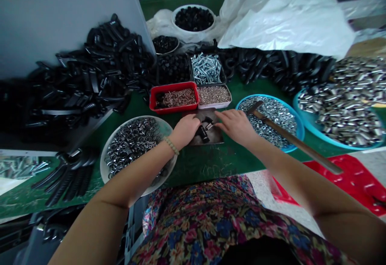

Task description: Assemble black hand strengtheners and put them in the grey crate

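Single view, head-worn. Taken from above the person's floral clothing (205,220), which is cut by the bottom edge. Aimed forward and down across the green table (208,162). The left hand (187,130) and right hand (237,125) are framed near the centre, at close range, seen from the wearer's side. Wide coverage: a grey panel (60,7) is caught at upper left, white plastic sheeting (286,19) beyond the hands, a red tray (346,176) at lower right.
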Available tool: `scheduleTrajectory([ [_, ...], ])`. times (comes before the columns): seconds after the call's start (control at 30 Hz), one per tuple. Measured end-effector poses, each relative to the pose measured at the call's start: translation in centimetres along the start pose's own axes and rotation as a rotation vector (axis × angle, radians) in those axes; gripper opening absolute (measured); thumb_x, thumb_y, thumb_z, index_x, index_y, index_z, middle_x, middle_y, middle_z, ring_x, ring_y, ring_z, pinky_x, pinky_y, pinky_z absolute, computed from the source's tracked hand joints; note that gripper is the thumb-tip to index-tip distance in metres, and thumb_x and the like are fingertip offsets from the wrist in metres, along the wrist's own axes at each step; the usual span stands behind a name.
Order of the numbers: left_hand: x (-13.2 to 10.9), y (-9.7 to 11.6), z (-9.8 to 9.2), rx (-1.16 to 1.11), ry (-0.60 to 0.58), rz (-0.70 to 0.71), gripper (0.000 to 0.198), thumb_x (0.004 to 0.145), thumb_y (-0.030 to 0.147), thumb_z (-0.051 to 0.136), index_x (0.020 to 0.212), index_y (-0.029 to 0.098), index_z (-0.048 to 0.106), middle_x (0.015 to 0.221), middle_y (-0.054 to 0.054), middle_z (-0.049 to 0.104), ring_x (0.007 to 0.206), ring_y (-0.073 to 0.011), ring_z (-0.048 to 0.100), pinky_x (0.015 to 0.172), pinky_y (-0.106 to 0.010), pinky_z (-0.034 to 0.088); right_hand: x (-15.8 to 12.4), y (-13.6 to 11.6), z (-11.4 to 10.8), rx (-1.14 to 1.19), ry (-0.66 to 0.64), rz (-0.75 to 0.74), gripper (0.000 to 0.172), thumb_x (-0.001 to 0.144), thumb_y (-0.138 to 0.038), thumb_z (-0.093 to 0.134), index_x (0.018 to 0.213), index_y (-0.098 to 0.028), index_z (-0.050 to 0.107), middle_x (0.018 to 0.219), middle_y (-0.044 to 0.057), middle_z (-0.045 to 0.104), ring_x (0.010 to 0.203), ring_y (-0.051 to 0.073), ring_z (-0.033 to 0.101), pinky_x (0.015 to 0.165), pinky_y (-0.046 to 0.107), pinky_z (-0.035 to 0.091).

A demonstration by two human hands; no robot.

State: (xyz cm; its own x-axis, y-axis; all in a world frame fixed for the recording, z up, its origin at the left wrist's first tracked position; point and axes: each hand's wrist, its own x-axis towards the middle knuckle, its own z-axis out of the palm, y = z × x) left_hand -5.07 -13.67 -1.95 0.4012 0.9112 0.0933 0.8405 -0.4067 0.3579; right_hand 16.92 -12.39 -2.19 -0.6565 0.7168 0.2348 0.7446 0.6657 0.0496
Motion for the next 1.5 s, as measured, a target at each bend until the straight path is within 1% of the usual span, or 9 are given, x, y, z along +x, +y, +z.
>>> scheduleTrajectory([
  [0.17,-0.2,0.0,-0.1,0.226,-0.098,0.230,0.027,0.093,0.018,0.043,0.092,0.012,0.069,0.102,-0.014,0.066,0.097,-0.0249,0.060,0.087,-0.038,0.047,-4.8,6.0,-1.9,-0.231,-0.126,0.560,0.041,0.094,-0.042,0.041,0.117,-0.014,0.061,0.110,0.018,0.065,0.105,0.036,0.053,0.082,0.047,0.037],
  [0.27,-0.9,-0.9,0.4,0.197,-0.056,0.227,0.026,0.093,0.021,0.045,0.098,0.012,0.069,0.107,-0.014,0.066,0.102,-0.0243,0.058,0.090,-0.038,0.046,-6.7,8.1,-2.2,-0.264,-0.306,0.614,0.038,0.092,-0.039,0.040,0.111,-0.013,0.062,0.106,0.018,0.066,0.103,0.037,0.055,0.079,0.047,0.041],
  [0.4,-2.4,-1.8,0.7,0.086,0.063,0.206,0.030,0.092,0.032,0.050,0.111,0.016,0.067,0.127,-0.010,0.060,0.122,-0.0267,0.047,0.105,-0.042,0.037,-6.1,4.8,-3.5,-0.053,-0.218,0.651,0.042,0.096,-0.035,0.030,0.124,-0.014,0.052,0.111,0.019,0.065,0.090,0.031,0.064,0.070,0.040,0.045],
  [0.57,-3.4,-1.9,0.5,0.020,0.015,0.152,0.039,0.088,0.035,0.057,0.125,0.022,0.061,0.138,-0.010,0.051,0.127,-0.0276,0.043,0.111,-0.048,0.029,-2.8,-1.6,-6.0,0.311,-0.238,0.494,0.037,0.097,-0.037,0.031,0.125,-0.021,0.049,0.102,0.013,0.070,0.077,0.026,0.068,0.061,0.033,0.045],
  [1.03,-3.1,-2.0,0.9,-0.229,0.110,-0.020,0.061,0.075,0.028,0.072,0.129,0.016,0.046,0.133,-0.015,0.053,0.124,-0.0266,0.048,0.107,-0.046,0.035,0.4,-5.0,-5.2,0.295,-0.281,0.308,0.035,0.097,-0.035,0.032,0.122,-0.022,0.052,0.101,0.012,0.070,0.078,0.025,0.067,0.064,0.037,0.048],
  [1.2,-4.1,-0.6,0.5,0.052,-0.038,0.109,0.038,0.088,0.024,0.055,0.125,0.019,0.055,0.127,-0.014,0.056,0.122,-0.0304,0.046,0.101,-0.048,0.037,-3.5,-0.4,-4.2,0.086,-0.145,0.592,0.041,0.097,-0.042,0.028,0.127,-0.023,0.051,0.105,0.013,0.067,0.075,0.027,0.065,0.058,0.036,0.045],
  [1.3,-3.9,0.6,-0.3,0.024,-0.075,0.078,0.038,0.092,0.014,0.039,0.128,0.015,0.054,0.117,-0.015,0.059,0.112,-0.0264,0.052,0.095,-0.041,0.043,-6.7,3.6,-2.9,-0.142,-0.119,0.722,0.046,0.096,-0.040,0.029,0.131,-0.020,0.049,0.109,0.017,0.063,0.077,0.030,0.063,0.057,0.039,0.042],
  [1.4,-2.9,1.7,-1.3,-0.232,-0.080,-0.029,0.029,0.095,0.025,0.040,0.111,0.013,0.061,0.111,-0.013,0.062,0.102,-0.0227,0.058,0.091,-0.034,0.047,-7.2,6.1,-1.8,-0.265,-0.099,0.670,0.044,0.095,-0.037,0.035,0.128,-0.017,0.055,0.111,0.020,0.061,0.093,0.035,0.057,0.068,0.043,0.043],
  [1.5,-2.6,2.0,-1.4,-0.395,-0.178,-0.157,0.031,0.097,0.032,0.036,0.095,0.016,0.063,0.091,-0.007,0.067,0.082,-0.0190,0.063,0.075,-0.030,0.051,-3.3,6.8,-1.2,-0.196,0.013,0.536,0.039,0.093,-0.036,0.043,0.123,-0.019,0.061,0.115,0.018,0.060,0.106,0.034,0.049,0.081,0.044,0.039],
])
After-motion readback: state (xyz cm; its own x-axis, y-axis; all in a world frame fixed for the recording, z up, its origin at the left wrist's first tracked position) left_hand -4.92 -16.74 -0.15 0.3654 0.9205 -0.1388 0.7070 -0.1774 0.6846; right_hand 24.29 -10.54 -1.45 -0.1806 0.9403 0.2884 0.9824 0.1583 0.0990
